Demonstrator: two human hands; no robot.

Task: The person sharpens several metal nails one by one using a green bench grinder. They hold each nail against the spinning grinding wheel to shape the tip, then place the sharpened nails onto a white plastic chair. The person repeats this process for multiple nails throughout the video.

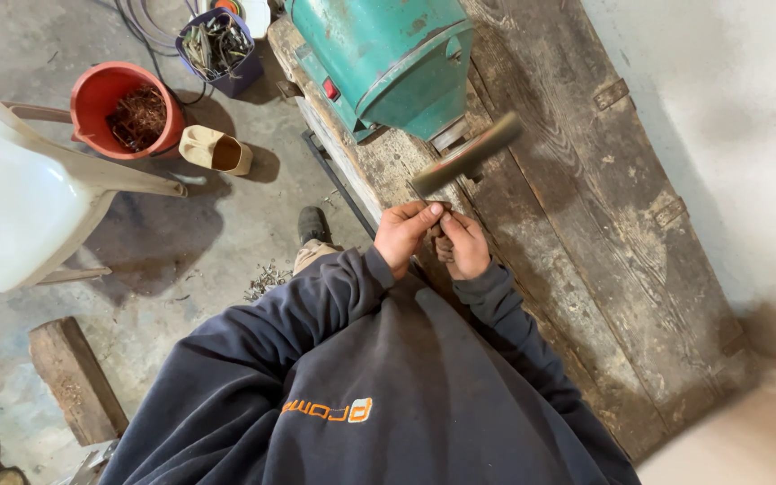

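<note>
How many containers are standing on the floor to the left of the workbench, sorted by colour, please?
Red bucket: 1
Purple tub: 1
Tan cup: 1
Total: 3

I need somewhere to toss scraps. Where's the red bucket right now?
In the head view the red bucket stands on the concrete floor at upper left, between the white plastic chair and the dark blue tub.

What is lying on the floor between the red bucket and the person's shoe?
A tan boot-like container lies on its side between the red bucket and the shoe, seen in the head view.
</note>
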